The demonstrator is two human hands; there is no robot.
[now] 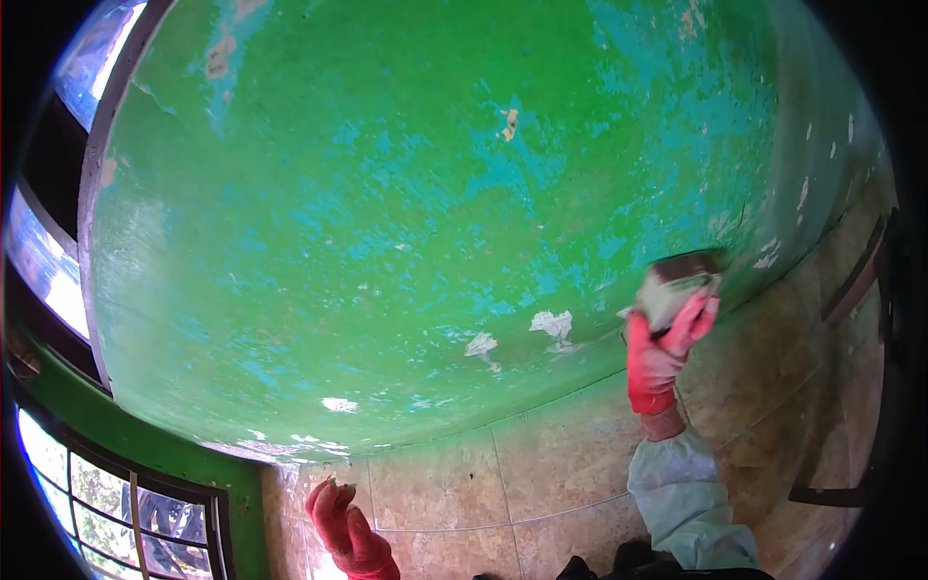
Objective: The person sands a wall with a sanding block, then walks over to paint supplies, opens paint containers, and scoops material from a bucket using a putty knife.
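Observation:
My right hand (665, 350), in a red and pale glove below a light sleeve, is closed round a pale block with a dark edge (674, 292). The block lies against the lower right part of the green wall (387, 222), just above the tiles; it is slightly blurred. My left hand (346, 527), in a red glove, is at the bottom left in front of the tiles with its fingers curled, and whether anything is in them cannot be made out. Blue patches and whitish bare spots show through the green paint.
Brown tiles (445, 483) cover the band below the green paint. A barred window (126, 512) is at the lower left, with a dark-framed opening (92, 193) above it. At the right edge stands a dark frame (829, 496).

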